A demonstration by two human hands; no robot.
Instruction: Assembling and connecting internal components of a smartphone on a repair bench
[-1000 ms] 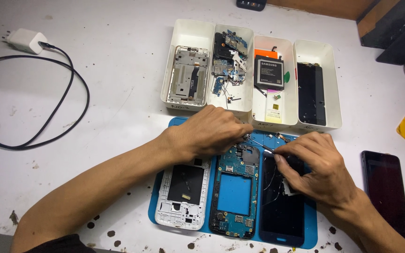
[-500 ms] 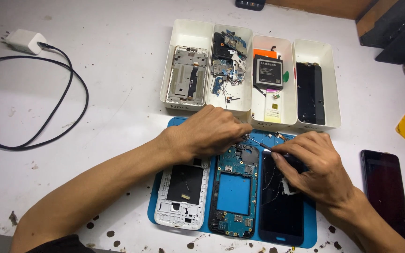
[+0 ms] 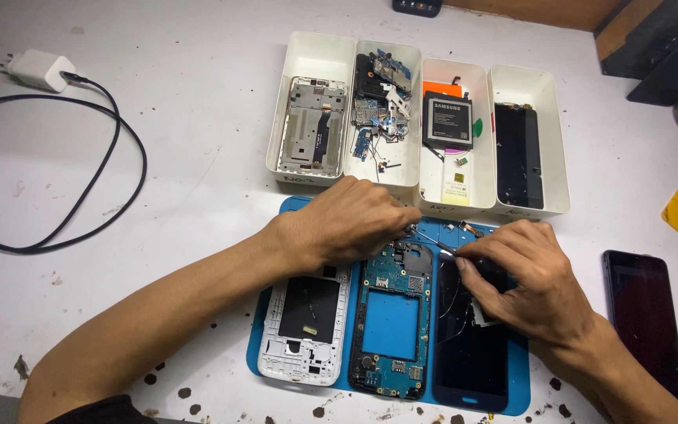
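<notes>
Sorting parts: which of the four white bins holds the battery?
The third white bin from the left; its battery lies flat, while the others hold a frame, loose boards, a screen.

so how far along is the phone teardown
Done: the white frame and dark screen panel lie apart on the blue mat, with a battery and loose parts in the white trays. In hand: the right hand works tweezers at the board-filled blue midframe, left hand steadying. Left: that board.

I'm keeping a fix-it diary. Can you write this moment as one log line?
left hand: on blue phone board | right hand: holding tweezers | base: blue mat
</notes>
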